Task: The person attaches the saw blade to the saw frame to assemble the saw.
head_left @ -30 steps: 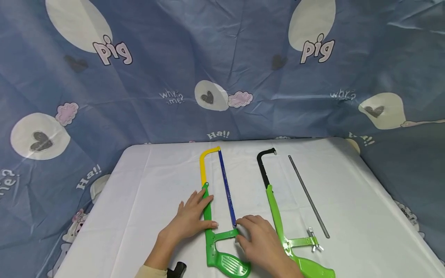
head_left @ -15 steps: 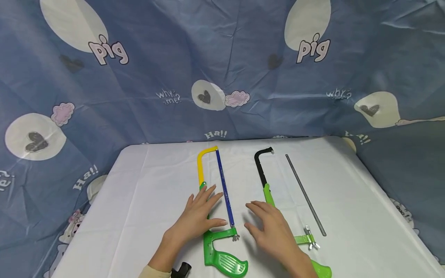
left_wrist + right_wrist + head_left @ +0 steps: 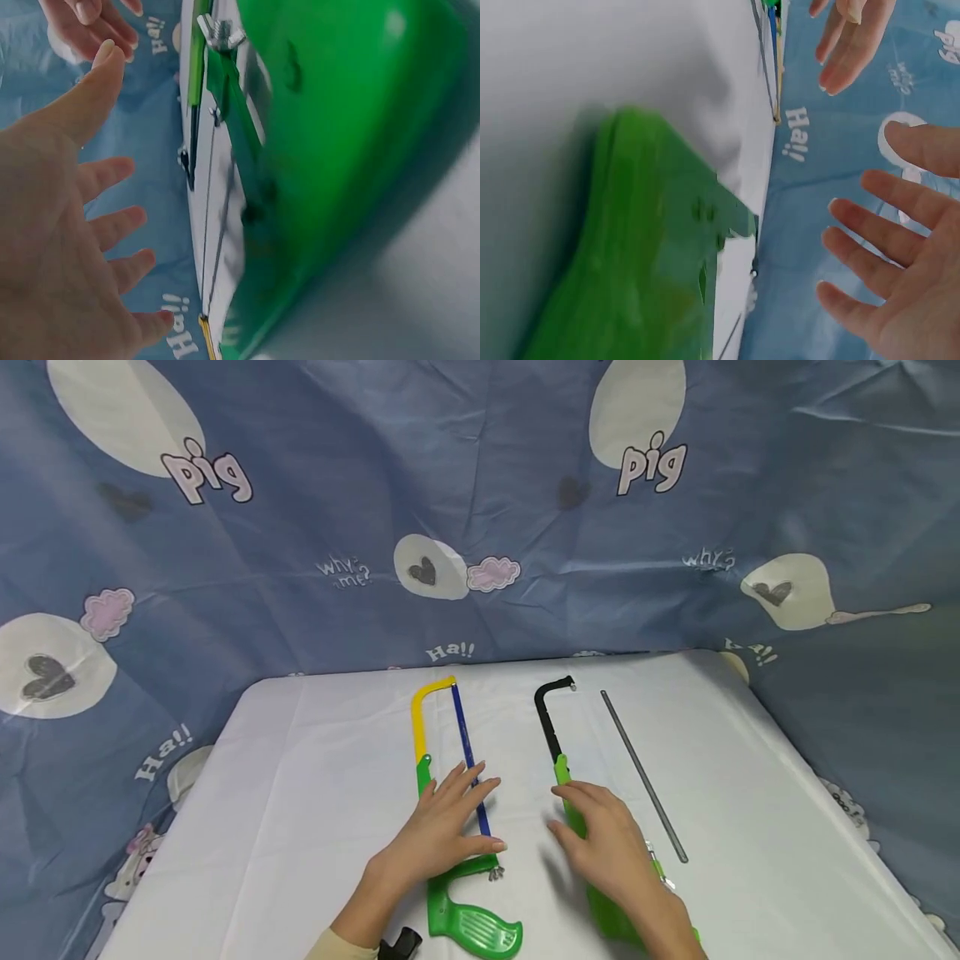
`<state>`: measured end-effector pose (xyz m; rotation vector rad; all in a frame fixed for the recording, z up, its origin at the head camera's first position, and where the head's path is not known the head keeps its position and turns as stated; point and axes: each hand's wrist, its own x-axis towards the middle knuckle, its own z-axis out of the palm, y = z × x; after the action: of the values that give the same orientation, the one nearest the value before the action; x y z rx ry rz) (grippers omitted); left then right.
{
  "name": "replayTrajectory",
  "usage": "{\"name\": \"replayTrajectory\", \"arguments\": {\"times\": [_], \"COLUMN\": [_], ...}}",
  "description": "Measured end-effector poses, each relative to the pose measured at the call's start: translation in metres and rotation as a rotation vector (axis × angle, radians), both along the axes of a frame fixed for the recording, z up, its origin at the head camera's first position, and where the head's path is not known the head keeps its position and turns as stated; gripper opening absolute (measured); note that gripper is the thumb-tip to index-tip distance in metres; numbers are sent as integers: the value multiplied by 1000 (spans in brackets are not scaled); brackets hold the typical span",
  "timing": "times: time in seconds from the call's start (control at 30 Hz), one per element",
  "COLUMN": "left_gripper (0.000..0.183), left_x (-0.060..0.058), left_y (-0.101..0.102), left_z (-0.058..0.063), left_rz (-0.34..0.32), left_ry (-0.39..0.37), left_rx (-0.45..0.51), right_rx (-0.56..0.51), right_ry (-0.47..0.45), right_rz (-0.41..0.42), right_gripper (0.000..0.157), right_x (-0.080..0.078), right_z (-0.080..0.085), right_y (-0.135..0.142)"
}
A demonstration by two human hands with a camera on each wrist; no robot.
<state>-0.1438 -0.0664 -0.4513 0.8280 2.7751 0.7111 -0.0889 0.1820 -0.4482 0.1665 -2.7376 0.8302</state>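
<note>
One yellow-and-green hacksaw (image 3: 480, 931): it lies flat left of center, its yellow end far from you and its green handle near; a blue blade (image 3: 463, 727) runs along its right side, with a metal wing nut (image 3: 497, 873) at the blade's near end.
Your left hand (image 3: 442, 827): palm down over the middle of that saw, fingers and thumb spread apart, gripping nothing.
One black-and-green hacksaw (image 3: 562, 768): it lies to the right of the first, black end far, green part near, much of it hidden under your right arm.
Your right hand (image 3: 603, 835): above that saw's green frame, fingers and thumb apart, gripping nothing.
Gray blade (image 3: 643, 777): loose on the far right of the saws, slanting from far left to near right, well apart from the yellow-and-green hacksaw.
Black object (image 3: 401, 943): at the near edge beside your left wrist, partly cut off.
Surface: a white cloth (image 3: 337, 760) under everything.
Backdrop: a blue printed curtain (image 3: 337, 510) beyond the far edge.
</note>
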Motion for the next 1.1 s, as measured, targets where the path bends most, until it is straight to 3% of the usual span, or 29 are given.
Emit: {"name": "replayTrajectory", "arguments": {"times": [0.43, 0.83, 1.1], "left_gripper": [80, 79, 81], "left_x": [-1, -4, -3], "left_y": [25, 47, 54], "left_z": [3, -1, -1], "left_rz": [-56, -96, -115], "left_ry": [29, 28, 29], "left_rx": [5, 11, -38], "right_rx": [-26, -35, -26], "right_ry": [-1, -73, -114], "right_rz": [-40, -87, -116], "right_gripper": [39, 38, 38], "right_x": [-5, -16, -17], "right_z": [3, 5, 9], "right_y": [27, 52, 61]}}
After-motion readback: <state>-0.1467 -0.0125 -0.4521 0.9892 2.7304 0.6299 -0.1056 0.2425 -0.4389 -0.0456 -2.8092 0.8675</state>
